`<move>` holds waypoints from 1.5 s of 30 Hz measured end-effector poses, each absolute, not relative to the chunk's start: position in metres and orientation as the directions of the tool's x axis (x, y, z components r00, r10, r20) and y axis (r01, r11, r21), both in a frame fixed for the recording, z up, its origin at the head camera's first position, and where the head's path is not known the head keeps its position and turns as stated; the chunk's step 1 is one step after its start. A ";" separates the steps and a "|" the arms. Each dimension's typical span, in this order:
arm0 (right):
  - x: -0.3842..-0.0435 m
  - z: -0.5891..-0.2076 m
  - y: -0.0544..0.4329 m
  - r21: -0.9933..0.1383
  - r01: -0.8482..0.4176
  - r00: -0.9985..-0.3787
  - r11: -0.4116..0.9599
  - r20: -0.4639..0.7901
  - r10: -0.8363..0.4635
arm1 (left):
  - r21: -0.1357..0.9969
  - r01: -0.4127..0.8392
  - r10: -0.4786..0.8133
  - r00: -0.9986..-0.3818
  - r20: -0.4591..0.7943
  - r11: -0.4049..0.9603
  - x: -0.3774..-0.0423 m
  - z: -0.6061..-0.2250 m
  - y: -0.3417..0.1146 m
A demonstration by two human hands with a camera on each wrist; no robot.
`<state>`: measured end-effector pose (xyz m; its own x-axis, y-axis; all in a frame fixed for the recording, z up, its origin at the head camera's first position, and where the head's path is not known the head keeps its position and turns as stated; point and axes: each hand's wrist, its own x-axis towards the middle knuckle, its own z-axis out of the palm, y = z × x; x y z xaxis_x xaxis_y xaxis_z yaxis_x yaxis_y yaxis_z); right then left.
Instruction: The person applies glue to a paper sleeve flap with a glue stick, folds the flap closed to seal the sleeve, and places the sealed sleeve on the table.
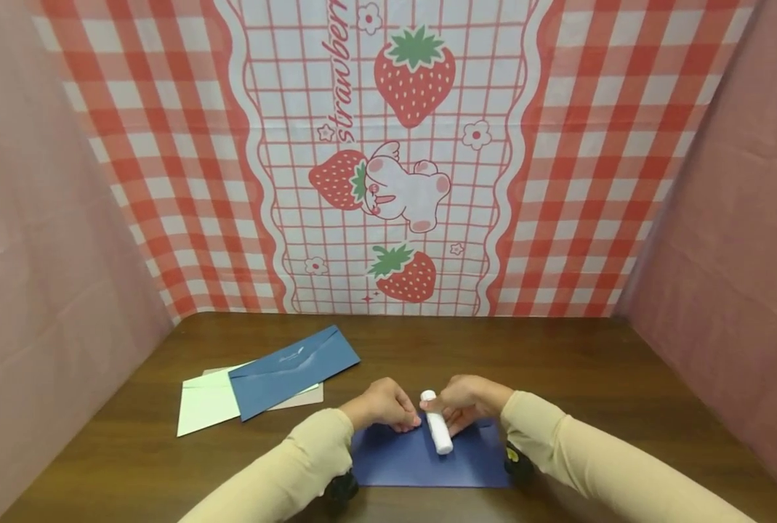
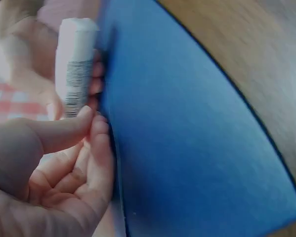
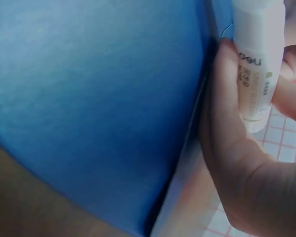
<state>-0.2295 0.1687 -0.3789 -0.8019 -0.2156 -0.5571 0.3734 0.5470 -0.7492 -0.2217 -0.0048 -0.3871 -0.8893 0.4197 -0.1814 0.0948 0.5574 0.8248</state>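
Note:
In the head view, a dark blue envelope (image 1: pixel 427 465) lies near the front edge of the table. My right hand (image 1: pixel 469 399) holds a white glue stick (image 1: pixel 438 432) tilted above its far edge, between thumb and fingers. Printing on the tube shows in the right wrist view, and a barcode in the left wrist view. Close beside it, my left hand (image 1: pixel 391 405) pinches at the far edge of the envelope, thumb against the forefinger. How much paper lies between those fingertips is hidden.
To the left, a lighter blue envelope (image 1: pixel 296 372) lies across a pale green envelope (image 1: pixel 208 403) and a beige one (image 1: pixel 306 397). A strawberry-print cloth (image 1: pixel 388 240) hangs behind the brown wooden table (image 1: pixel 558 349). Pink cloth (image 1: pixel 722 240) hangs at both sides.

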 end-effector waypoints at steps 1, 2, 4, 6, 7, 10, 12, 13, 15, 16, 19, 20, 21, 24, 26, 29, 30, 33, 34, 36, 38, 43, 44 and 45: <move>-0.229 -0.380 0.169 -0.749 0.377 -0.802 0.545 -0.558 -0.212 | 0.844 0.043 0.413 -0.885 -0.217 0.535 -0.222 -0.387 -0.005; -0.229 -0.381 0.171 -0.750 0.378 -0.803 0.543 -0.557 -0.210 | 0.858 -0.015 0.402 -0.879 -0.256 0.513 -0.223 -0.386 -0.005; -0.227 -0.382 0.173 -0.755 0.375 -0.805 0.539 -0.553 -0.215 | 0.872 -0.144 0.372 -0.863 -0.342 0.467 -0.224 -0.386 -0.008; -0.226 -0.383 0.175 -0.760 0.368 -0.809 0.535 -0.546 -0.219 | 0.871 -0.247 0.334 -0.851 -0.405 0.425 -0.226 -0.386 -0.012; -0.225 -0.383 0.176 -0.762 0.365 -0.812 0.534 -0.542 -0.218 | 0.870 -0.286 0.318 -0.847 -0.426 0.403 -0.227 -0.387 -0.014; -0.223 -0.384 0.177 -0.766 0.362 -0.819 0.531 -0.534 -0.211 | 0.866 -0.365 0.258 -0.850 -0.460 0.343 -0.228 -0.389 -0.019; -0.222 -0.384 0.177 -0.768 0.358 -0.824 0.530 -0.528 -0.208 | 0.863 -0.395 0.238 -0.847 -0.475 0.316 -0.228 -0.391 -0.021; -0.221 -0.384 0.178 -0.770 0.354 -0.826 0.530 -0.524 -0.209 | 0.860 -0.407 0.233 -0.844 -0.483 0.307 -0.229 -0.392 -0.021; -0.220 -0.383 0.181 -0.778 0.349 -0.835 0.522 -0.511 -0.204 | 0.854 -0.430 0.236 -0.833 -0.501 0.294 -0.229 -0.394 -0.022; -0.219 -0.382 0.183 -0.785 0.348 -0.840 0.512 -0.504 -0.201 | 0.851 -0.435 0.245 -0.827 -0.507 0.293 -0.229 -0.395 -0.023; -0.220 -0.378 0.195 -0.790 0.339 -0.844 0.511 -0.495 -0.205 | 0.847 -0.446 0.264 -0.814 -0.518 0.288 -0.229 -0.398 -0.025; -0.220 -0.377 0.200 -0.789 0.336 -0.845 0.515 -0.494 -0.206 | 0.847 -0.448 0.270 -0.811 -0.520 0.286 -0.229 -0.398 -0.026; -0.220 -0.377 0.205 -0.785 0.333 -0.843 0.523 -0.496 -0.208 | 0.846 -0.448 0.271 -0.809 -0.521 0.288 -0.229 -0.399 -0.026; -0.217 -0.378 0.214 -0.749 0.317 -0.854 0.582 -0.492 -0.168 | 0.843 -0.452 0.273 -0.806 -0.526 0.291 -0.228 -0.398 -0.028; -0.214 -0.378 0.212 -0.720 0.273 -0.878 0.638 -0.457 -0.140 | 0.838 -0.453 0.269 -0.803 -0.532 0.304 -0.229 -0.393 -0.028; -0.211 -0.375 0.204 -0.670 0.205 -0.916 0.714 -0.387 -0.101 | 0.829 -0.447 0.257 -0.803 -0.537 0.337 -0.232 -0.386 -0.024; -0.211 -0.374 0.202 -0.656 0.184 -0.925 0.732 -0.367 -0.096 | 0.825 -0.450 0.257 -0.800 -0.543 0.343 -0.233 -0.384 -0.021; -0.212 -0.373 0.201 -0.654 0.191 -0.928 0.732 -0.364 -0.084 | 0.812 -0.474 0.272 -0.777 -0.568 0.342 -0.233 -0.381 -0.009; -0.213 -0.374 0.201 -0.656 0.198 -0.925 0.728 -0.371 -0.082 | 0.811 -0.481 0.281 -0.771 -0.572 0.333 -0.232 -0.382 -0.005; -0.214 -0.375 0.203 -0.664 0.212 -0.919 0.717 -0.385 -0.086 | 0.807 -0.494 0.289 -0.761 -0.581 0.323 -0.230 -0.383 0.002; -0.215 -0.375 0.205 -0.681 0.228 -0.910 0.696 -0.403 -0.096 | 0.814 -0.486 0.285 -0.770 -0.571 0.317 -0.228 -0.386 0.006; -0.221 -0.371 0.205 -0.750 0.318 -0.852 0.580 -0.494 -0.172 | 0.833 -0.474 0.275 -0.792 -0.545 0.285 -0.226 -0.390 0.008; -0.222 -0.370 0.203 -0.763 0.335 -0.837 0.552 -0.510 -0.197 | 0.834 -0.476 0.274 -0.792 -0.545 0.279 -0.226 -0.391 0.008; -0.223 -0.370 0.200 -0.777 0.348 -0.825 0.525 -0.520 -0.222 | 0.835 -0.478 0.274 -0.793 -0.544 0.274 -0.226 -0.391 0.007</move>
<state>-0.2235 0.2003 -0.3695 -0.8246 -0.2222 -0.5203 0.3484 0.5250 -0.7765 -0.2255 0.0071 -0.3912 -0.7932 0.2738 -0.5438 -0.4776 0.2743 0.8347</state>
